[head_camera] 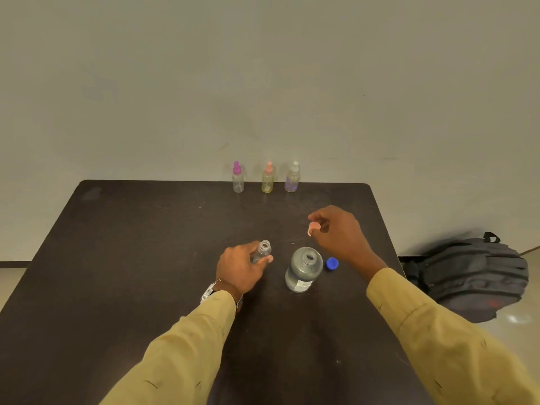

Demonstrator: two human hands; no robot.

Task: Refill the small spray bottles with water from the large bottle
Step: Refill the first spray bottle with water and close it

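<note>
The left hand [242, 267] is gripping a small bottle [264, 251] near the middle of the table [131, 258], fingers and thumb curling round its body. The right hand [336, 232] is hovering over the table behind the big bottle [304, 268], pinching a pinkish spray top [314, 228] between thumb and fingertips, the other fingers loosely curled.

The opening work is looking done: the small bottle's neck is showing bare, and the big bottle is standing open with its blue cap [332, 263] lying just beside it on the right. Pouring is probably what is coming next — the right hand will likely need to set the top down first. How much water the small bottle is holding, I cannot tell. Three more spray bottles [268, 178] are waiting in a row at the far edge with their tops on; whether they are full is not clear, so they may all be left to do.

Both open bottles are standing upright, long axes vertical, mouths pointing up — the small one just left of the big one, not touching.
</note>
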